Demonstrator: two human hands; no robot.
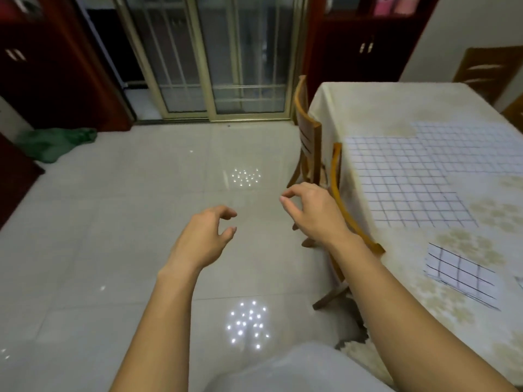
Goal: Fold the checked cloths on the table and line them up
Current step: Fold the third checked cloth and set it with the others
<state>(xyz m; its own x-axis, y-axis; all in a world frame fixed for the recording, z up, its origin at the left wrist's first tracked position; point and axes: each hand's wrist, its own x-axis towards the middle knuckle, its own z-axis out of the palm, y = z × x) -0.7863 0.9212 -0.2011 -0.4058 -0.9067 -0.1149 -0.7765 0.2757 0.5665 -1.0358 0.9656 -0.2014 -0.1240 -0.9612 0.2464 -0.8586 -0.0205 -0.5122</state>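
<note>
On the table (368, 103) at the right, a large white checked cloth (402, 182) lies spread flat. A second checked cloth (475, 145) overlaps it at the far right. A small folded checked cloth (461, 275) lies nearer to me on the table. My left hand (206, 236) hangs over the floor with loosely curled fingers and holds nothing. My right hand (308, 207) hovers beside a chair back, left of the table, fingers loosely curled and holding nothing. Neither hand touches any cloth.
Two wooden chairs (308, 137) (345, 210) stand against the table's left side. A yellowish floral tablecloth covers the table. A green cloth heap (53, 142) lies on the tiled floor at the far left. Sliding glass doors (209, 58) and dark red cabinets (56, 60) line the back.
</note>
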